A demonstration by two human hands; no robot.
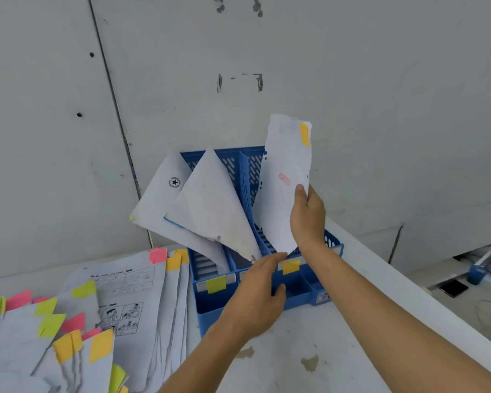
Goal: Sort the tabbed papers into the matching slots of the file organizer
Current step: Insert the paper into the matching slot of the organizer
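The file organizer (296,283) is moulded of blue plastic, smooth and faintly glossy, its walls pierced with slanted slots. The raised sheet (284,199) is of thin white paper, matt and rumpled, and rough along its top edge. An orange tab (304,134) of matt paper is stuck to it. The stacked papers (131,279) are likewise matt and are tabbed in bright sticky paper. The tabletop (309,336) is smooth and white, blotched with brown stains. The wall (352,80) is matt and scuffed.
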